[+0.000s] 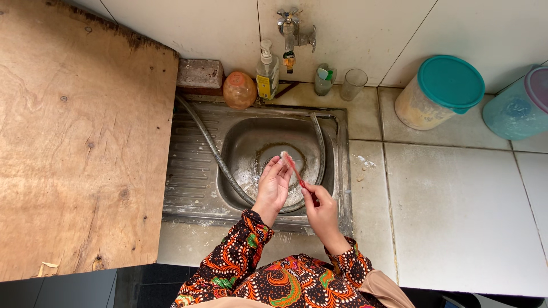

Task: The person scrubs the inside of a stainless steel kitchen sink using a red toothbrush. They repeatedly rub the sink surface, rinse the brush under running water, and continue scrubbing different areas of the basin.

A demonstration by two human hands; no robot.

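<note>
Right hand [321, 201] — fingers pinched around the lower end of a red toothbrush [293, 167], which slants up and away toward the left hand. Left hand [274, 183] — fingers loosely spread and curled, fingertips touching the pale bristle end of the toothbrush. Both hands hover over the basin of a steel sink [341, 171], close together, with the toothbrush bridging them.

Under the hands — the drain [268, 162] in the wet basin, ringed with dark residue. A grey hose [212, 149] runs from beyond the left hand across the ribbed drainboard, loops under the hands and climbs the far side of the basin.

Beyond the hands, against the tiled wall: a metal tap [292, 31], a pump bottle [267, 71] with a yellow label, an orange-brown round jar [239, 90], a brick [199, 74], a small cup [324, 81] holding something green, and an empty clear glass [353, 84].

Left of the left hand — a large worn wooden board [80, 137]. Right of the right hand, well apart on the tiled counter [456, 211] — a tub with a teal lid [439, 91] and a bluish tub with a pink lid [519, 105].

Sleeves [242, 251] — patterned in orange, red and green.
</note>
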